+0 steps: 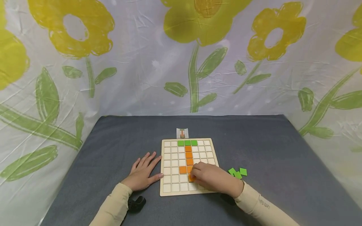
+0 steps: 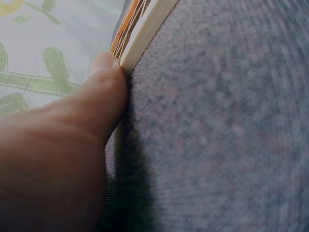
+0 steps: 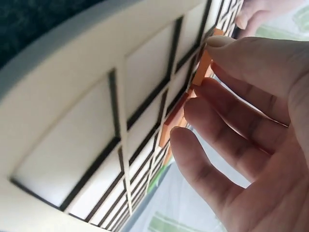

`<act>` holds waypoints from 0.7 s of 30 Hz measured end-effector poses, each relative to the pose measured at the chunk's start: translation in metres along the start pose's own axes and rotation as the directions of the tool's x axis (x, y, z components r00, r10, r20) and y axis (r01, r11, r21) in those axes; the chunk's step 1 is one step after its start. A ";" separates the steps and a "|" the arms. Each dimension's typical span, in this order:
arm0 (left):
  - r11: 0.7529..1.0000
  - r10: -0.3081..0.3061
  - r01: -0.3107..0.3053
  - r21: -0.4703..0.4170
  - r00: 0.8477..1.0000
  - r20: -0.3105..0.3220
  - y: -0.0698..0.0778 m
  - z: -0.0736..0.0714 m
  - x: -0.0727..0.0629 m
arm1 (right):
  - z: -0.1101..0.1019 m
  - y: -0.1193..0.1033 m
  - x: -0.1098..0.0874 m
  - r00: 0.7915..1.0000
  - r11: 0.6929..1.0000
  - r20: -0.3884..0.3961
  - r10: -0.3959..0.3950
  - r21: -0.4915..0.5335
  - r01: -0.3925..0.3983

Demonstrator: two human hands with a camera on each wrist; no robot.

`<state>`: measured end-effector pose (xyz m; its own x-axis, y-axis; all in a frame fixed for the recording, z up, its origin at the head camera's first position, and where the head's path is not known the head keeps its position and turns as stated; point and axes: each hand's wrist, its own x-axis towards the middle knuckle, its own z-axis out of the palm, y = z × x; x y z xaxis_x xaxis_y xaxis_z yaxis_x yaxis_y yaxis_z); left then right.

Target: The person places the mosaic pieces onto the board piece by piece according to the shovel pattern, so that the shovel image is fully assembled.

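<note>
A wooden grid board (image 1: 181,193) with white squares lies on the table in the head view. Three green tiles (image 1: 188,143) sit in its far row, and below them a column of orange tiles (image 1: 189,155) runs toward the person, with one more orange tile (image 1: 183,169) to its left. My right hand (image 1: 210,176) is over the board's near right part. Between its thumb and fingers it pinches an orange tile (image 3: 203,66), tilted at a square in the column. My left hand (image 1: 142,174) rests with fingers spread on the table, thumb and index at the board's left edge.
Several loose green tiles (image 1: 238,175) lie right of the board, close to the right forearm. A small pattern card (image 1: 182,133) stands at the board's far edge. A black device (image 1: 137,204) is by the left wrist. A flower-printed cloth (image 1: 141,62) hangs behind the dark table (image 1: 135,131).
</note>
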<state>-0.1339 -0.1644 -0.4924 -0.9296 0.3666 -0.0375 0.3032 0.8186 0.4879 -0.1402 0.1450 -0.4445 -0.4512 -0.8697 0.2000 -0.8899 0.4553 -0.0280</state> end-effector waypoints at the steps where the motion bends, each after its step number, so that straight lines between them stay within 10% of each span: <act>1: 1.000 0.000 0.000 -0.001 1.000 0.001 0.000 0.000 0.000 | 0.000 -0.001 0.000 1.000 1.000 0.002 0.002 -0.008 -0.002; 21: 1.000 0.009 -0.009 0.005 1.000 -0.016 -0.003 0.002 0.001 | 0.004 -0.004 0.001 1.000 0.998 -0.030 -0.005 -0.057 0.004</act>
<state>-0.1348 -0.1654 -0.4958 -0.9300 0.3672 -0.0192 0.3127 0.8173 0.4841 -0.1376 0.1412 -0.4483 -0.4443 -0.8659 0.2297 -0.8862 0.4624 0.0288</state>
